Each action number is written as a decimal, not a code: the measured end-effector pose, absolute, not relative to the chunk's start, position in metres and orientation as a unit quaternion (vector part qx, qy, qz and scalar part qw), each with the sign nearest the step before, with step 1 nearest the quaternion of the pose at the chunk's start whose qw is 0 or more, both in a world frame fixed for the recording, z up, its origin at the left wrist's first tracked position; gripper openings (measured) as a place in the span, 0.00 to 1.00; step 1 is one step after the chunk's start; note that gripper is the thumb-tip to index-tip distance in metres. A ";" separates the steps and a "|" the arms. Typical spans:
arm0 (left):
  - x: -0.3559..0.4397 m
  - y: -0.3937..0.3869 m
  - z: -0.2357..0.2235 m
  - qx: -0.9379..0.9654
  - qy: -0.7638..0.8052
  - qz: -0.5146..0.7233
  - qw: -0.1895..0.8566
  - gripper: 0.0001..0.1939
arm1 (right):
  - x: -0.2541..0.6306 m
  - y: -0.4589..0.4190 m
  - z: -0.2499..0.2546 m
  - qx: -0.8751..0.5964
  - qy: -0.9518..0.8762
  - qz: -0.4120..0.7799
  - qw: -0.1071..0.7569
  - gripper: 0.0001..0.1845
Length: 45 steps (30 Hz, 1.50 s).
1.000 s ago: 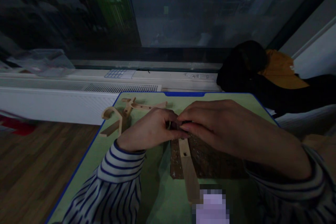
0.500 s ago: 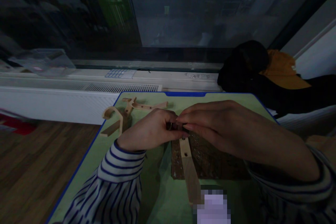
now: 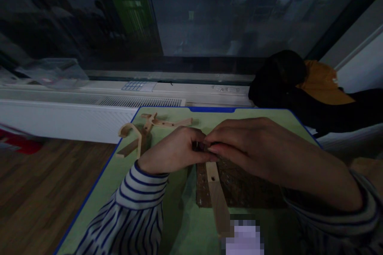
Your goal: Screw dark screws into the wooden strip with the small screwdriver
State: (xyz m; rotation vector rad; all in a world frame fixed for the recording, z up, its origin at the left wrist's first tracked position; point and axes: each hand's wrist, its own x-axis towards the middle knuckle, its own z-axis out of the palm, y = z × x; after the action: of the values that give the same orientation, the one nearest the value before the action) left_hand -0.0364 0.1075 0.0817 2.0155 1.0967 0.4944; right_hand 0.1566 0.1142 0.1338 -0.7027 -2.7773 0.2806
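Observation:
A pale wooden strip [image 3: 220, 203] with a dark hole lies over a brown board [image 3: 254, 191], its near end jutting past the board's front edge. Thumb and fingers of my left hand [image 3: 176, 147] are closed on its far end, which they hide. From the other side, my right hand [image 3: 248, 139] meets them with its fingers pinched together at the same spot. Whatever sits between the right fingertips is hidden and too dark to name. Beyond my left wrist rest several wooden pieces, among them a curved hook [image 3: 131, 129] and a bar with holes [image 3: 172, 123].
The green tabletop [image 3: 179, 215] has a blue rim. Behind it run a white radiator [image 3: 74, 117] and a windowsill holding a clear plastic container [image 3: 54, 73]. Dark clothing [image 3: 275, 75] and an orange cap [image 3: 321, 83] lie at the right. A blurred lilac patch [image 3: 245, 239] covers the near edge.
The whole view has shifted slightly, so everything appears a little lower. Both hands stay together at the strip's far end, and one of its holes is now covered by the fingers.

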 end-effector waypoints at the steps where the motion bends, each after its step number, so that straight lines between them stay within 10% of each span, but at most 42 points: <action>1: -0.036 0.108 0.081 0.793 0.430 0.197 0.384 0.10 | 0.157 0.114 0.134 -0.238 -0.957 0.103 0.132 0.09; 45: -0.042 0.107 0.072 0.779 0.444 0.136 0.421 0.10 | 0.162 0.117 0.131 -0.239 -0.950 0.156 0.127 0.12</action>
State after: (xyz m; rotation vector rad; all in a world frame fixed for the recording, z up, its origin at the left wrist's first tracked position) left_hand -0.0421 0.1071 0.0718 1.9514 1.1122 0.3418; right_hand 0.1619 0.1168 0.1306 -0.6971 -2.7654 0.4540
